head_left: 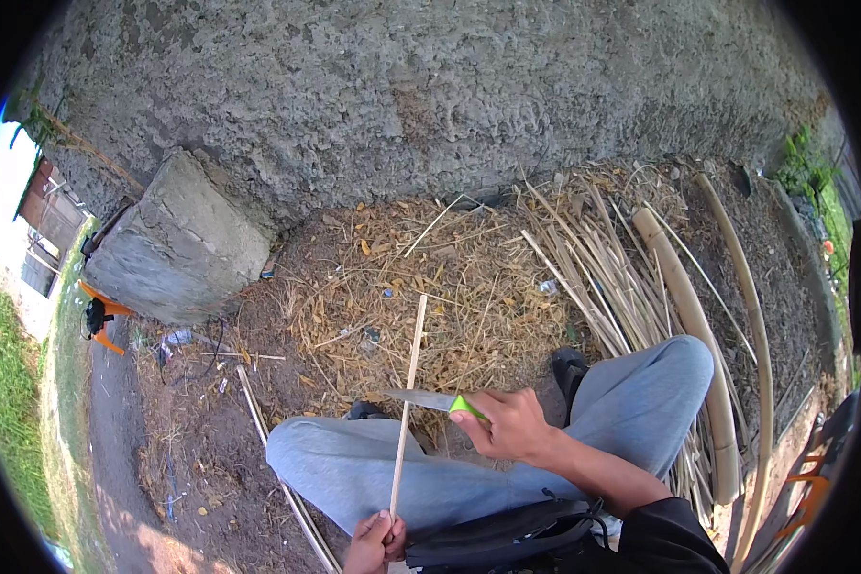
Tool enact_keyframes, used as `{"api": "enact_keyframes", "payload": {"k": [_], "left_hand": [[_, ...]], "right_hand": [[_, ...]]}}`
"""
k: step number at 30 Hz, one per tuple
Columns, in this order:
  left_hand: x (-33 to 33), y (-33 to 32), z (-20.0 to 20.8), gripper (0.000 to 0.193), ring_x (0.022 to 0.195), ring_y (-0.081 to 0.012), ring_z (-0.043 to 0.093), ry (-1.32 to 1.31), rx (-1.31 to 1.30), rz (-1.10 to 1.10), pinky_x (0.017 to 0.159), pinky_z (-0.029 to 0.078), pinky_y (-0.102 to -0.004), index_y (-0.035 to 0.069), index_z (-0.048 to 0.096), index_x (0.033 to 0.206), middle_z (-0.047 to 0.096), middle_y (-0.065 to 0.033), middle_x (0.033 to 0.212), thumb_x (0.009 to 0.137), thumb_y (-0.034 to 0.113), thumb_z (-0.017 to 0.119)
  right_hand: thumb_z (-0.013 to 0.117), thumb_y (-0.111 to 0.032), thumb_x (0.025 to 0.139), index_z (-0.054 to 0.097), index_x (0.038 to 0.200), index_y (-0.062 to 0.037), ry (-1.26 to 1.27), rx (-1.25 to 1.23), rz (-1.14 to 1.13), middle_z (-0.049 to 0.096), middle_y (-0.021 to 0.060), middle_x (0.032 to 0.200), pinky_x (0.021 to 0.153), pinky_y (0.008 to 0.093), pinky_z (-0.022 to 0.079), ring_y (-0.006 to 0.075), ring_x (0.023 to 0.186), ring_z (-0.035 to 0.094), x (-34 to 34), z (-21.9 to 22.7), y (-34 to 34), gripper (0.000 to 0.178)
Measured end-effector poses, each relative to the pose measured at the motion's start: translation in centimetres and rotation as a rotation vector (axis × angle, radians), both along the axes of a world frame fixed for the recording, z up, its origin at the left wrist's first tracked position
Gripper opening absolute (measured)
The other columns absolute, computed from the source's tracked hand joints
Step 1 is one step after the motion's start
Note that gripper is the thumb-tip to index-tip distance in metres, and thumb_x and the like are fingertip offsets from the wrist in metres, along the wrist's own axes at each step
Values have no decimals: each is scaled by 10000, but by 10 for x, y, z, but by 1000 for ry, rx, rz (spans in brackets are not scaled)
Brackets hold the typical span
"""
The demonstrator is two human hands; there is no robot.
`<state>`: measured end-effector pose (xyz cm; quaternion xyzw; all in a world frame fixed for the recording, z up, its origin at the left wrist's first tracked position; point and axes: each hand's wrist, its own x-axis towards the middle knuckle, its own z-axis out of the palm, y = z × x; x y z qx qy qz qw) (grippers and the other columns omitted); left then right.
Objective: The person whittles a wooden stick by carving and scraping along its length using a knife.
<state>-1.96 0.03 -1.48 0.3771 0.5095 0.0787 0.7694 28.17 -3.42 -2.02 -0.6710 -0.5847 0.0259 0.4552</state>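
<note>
My left hand is closed around the lower end of a thin, pale bamboo strip, which points up and away from me between my knees. My right hand grips a knife by its bright green handle. The knife blade points left and lies across the strip at about mid-length. Whether its edge cuts into the strip cannot be made out. Both hands are over my lap, above my grey-blue trousers.
Many split bamboo strips lie piled at the right, beside a thick bamboo pole and a longer curved one. Shavings and dry leaves cover the ground ahead. A rough wall rises behind, with a concrete block at left.
</note>
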Motion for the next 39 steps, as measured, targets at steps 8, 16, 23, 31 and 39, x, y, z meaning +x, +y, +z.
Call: {"api": "enact_keyframes", "payload": {"k": [8,16,23,31,39], "left_hand": [[9,2,-29,405,449,-73,266,-89,67,-86,430,201,-246,142,439,755,311,54,567,1063,404,415],[8,-3,-32,409,490,-72,289,-74,-5,-2,468,236,-257,151,432,728,329,50,588,1056,395,433],[-3,-7,-9,380,506,-51,316,174,84,-134,480,261,-234,174,504,732,368,76,596,1005,437,522],[-25,-5,-13,383,478,-71,363,116,63,-17,456,298,-274,111,532,726,401,44,570,1039,327,489],[0,-12,-26,406,542,-285,559,483,938,-307,523,424,-410,3,597,825,551,-148,593,1022,336,472]], "right_hand": [[684,-369,896,660,865,-98,-153,-109,78,648,69,640,381,380,444,267,457,612,-15,-11,-3,274],[713,-374,877,683,804,-106,-200,-23,-42,652,58,640,368,373,429,253,429,590,11,-33,6,280],[673,-383,913,693,742,-92,-167,-28,-274,621,90,561,385,405,437,274,434,595,65,-40,22,339],[578,-414,978,665,738,-13,271,-296,-637,554,152,522,494,380,445,289,469,557,116,-40,23,476],[847,-246,779,735,923,-4,285,78,-91,684,107,789,555,331,504,218,615,647,9,-5,20,303]]}}
